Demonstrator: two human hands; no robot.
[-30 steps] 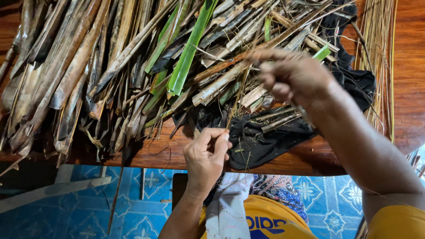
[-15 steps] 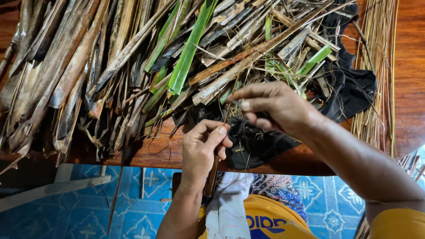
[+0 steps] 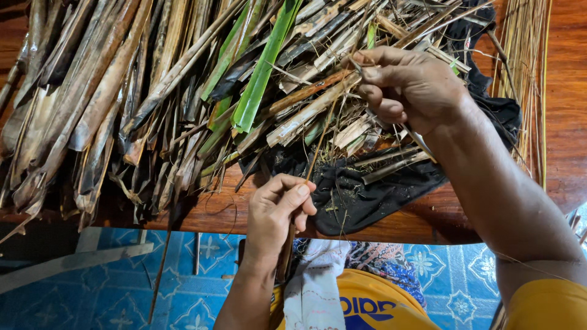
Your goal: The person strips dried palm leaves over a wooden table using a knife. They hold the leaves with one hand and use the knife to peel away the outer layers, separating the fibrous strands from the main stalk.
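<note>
My left hand (image 3: 278, 208) pinches the lower end of a thin brown leaf rib (image 3: 319, 143) at the near edge of the wooden table (image 3: 568, 91). My right hand (image 3: 406, 85) is raised over the pile, its fingers closed on the rib's upper end; a thin blade-like sliver sticks out below the palm. The rib runs taut between both hands, above a black cloth (image 3: 373, 195). A big heap of dried brown and green palm leaves (image 3: 153, 91) covers the table to the left and behind.
A bundle of thin stripped ribs (image 3: 526, 73) lies along the table's right side. Below the table edge is a blue patterned floor (image 3: 202, 281), a grey plank (image 3: 73, 260) and my lap in yellow and patterned cloth.
My right hand went down toward the left hand along the rib, then rose back up over the pile. My left hand stayed at the table edge, still pinching the rib.
</note>
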